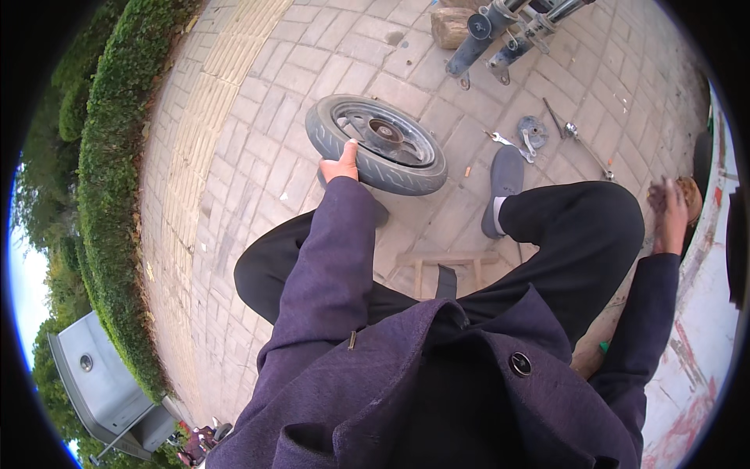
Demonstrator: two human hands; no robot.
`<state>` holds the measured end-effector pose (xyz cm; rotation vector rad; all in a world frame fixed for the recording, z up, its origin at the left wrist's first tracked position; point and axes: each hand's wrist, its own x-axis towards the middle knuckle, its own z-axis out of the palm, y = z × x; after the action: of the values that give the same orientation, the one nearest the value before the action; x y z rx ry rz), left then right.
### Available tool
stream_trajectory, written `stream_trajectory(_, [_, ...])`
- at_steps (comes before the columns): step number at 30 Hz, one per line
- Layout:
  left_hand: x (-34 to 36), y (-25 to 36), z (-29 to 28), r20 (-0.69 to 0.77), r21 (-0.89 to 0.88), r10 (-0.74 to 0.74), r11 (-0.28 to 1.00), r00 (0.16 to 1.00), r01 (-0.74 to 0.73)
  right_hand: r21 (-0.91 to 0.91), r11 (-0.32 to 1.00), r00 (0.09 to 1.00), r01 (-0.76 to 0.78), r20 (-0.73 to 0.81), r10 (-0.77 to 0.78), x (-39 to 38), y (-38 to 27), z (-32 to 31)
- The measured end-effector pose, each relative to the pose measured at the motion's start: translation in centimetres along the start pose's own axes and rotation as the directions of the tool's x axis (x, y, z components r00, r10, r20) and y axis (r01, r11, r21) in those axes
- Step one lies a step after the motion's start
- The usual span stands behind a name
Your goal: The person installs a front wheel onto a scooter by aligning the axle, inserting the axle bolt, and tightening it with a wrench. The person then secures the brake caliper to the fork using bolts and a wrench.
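Observation:
My left hand [341,166] grips the near left edge of a black tire on a spoked wheel [387,133], which is tilted above the paving by my left foot. My right hand [672,215] is at the far right beside a rusty brown object [687,195]; its fingertips are blurred, so I cannot tell what they hold. Right of my right shoe [506,172] lie a silver wrench [519,152], a round metal part [532,133] and a long bar tool [590,148].
Two fork tubes [484,39] stand at the top beside a wooden block [451,30]. A wooden frame [449,258] is between my legs. A white scuffed surface [703,328] borders the right. A hedge [117,156] and grey vehicle [105,375] are on the left.

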<state>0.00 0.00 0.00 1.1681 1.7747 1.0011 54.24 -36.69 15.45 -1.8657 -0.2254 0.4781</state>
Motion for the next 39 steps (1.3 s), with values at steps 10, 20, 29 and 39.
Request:
stream_trajectory(10, [-5.2, 4.6, 1.4, 0.14, 0.119, 0.078, 0.988, 0.987, -0.095, -0.098, 0.966, 0.631, 0.238, 0.772, -0.077, -17.2, -5.2, 31.2])
stream_trajectory(20, [-4.0, 3.4, 1.8, 0.134, 0.023, 0.111, 0.993, 0.985, -0.115, -0.311, 0.719, 0.536, 0.622, 0.838, -0.1, -20.7, 6.6, 34.5])
stream_trajectory(29, [-5.7, 1.9, -2.1, 0.415, -0.181, -0.226, 0.929, 0.881, 0.323, -0.251, 0.741, 0.506, 0.623, 0.852, -0.136, -22.0, 8.7, 34.8])
stream_trajectory(39, [-7.5, -3.0, -4.3, 0.499, -0.098, -0.244, 0.938, 0.832, 0.333, -0.407, 0.775, 0.512, 0.484, 0.85, 0.127, -22.8, 11.4, 33.9])
